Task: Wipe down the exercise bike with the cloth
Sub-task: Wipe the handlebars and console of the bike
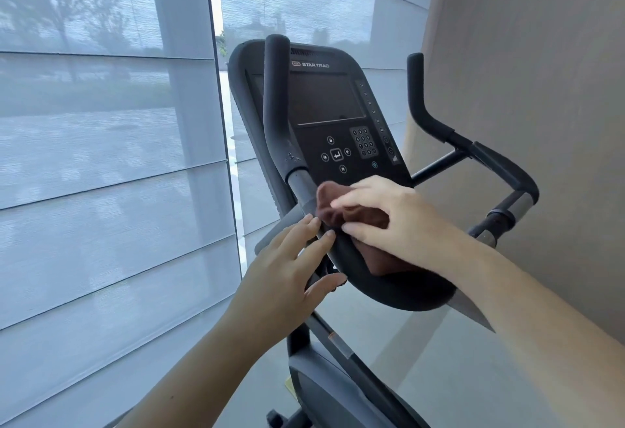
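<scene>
Exercise bike [341, 116] parts fill the middle of the view: a black Star Trac console [333, 102] with a dark screen and a keypad is tilted up towards the camera, and black handlebars are seen on both sides of it. A brown cloth [341, 207] is bunched against the left handlebar [275, 106], at the point where the upright grip bends into the lower curved bar, just below the bottom edge of the console. The cloth is gripped by the right hand [389, 221], with the fingers curled over the top of it and the thumb pressed in beneath; part of the cloth hangs down behind the curved bar. The left hand [291, 268] is held open with the fingers spread, their tips laid on the bar just beside the cloth, and nothing is grasped by it. The right handlebar [473, 153] is untouched, well apart from both hands. A window with a sheer blind [101, 157] is seen along the left, and a beige wall [541, 89] along the right.
</scene>
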Tool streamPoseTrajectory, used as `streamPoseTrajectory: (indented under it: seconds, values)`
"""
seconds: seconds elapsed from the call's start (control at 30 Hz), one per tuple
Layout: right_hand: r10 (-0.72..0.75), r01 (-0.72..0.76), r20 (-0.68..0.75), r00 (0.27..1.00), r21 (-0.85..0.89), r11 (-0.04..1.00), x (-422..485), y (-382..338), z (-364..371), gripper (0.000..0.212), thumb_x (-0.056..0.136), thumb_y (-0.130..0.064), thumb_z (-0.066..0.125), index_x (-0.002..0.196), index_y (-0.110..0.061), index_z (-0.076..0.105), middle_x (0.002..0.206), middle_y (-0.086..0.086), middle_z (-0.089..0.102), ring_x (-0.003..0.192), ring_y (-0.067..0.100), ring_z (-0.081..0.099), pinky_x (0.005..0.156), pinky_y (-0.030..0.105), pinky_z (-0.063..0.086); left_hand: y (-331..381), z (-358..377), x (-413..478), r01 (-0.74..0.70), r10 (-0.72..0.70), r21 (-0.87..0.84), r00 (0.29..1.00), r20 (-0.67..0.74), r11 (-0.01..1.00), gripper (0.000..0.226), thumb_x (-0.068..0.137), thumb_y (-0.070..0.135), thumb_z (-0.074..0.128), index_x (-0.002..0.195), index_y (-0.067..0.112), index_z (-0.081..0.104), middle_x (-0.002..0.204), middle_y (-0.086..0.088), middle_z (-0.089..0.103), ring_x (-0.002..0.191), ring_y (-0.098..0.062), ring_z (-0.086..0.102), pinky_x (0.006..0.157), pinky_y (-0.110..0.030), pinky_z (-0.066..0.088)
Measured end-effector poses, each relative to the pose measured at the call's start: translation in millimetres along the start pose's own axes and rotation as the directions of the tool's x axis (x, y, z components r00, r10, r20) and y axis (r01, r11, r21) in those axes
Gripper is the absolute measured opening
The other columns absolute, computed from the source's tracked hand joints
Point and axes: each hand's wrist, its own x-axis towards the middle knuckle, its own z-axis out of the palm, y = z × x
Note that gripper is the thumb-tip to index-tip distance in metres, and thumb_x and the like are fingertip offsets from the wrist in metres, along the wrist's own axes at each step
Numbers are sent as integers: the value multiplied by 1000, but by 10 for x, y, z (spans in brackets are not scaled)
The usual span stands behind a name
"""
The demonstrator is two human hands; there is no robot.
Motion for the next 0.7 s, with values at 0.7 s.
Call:
streamPoseTrajectory:
  seconds: [0.7]
  values:
    - [-76,57,-188,979,-106,993,-509,69,-4,24,77,-23,67,101,-26,71,106,0,64,96,25,60,87,36,48,14,-12,-33,-14,12,63,999,32,998,51,78,42,62,111,4,65,115,-20,61,100,-36,61,81,-48,51]
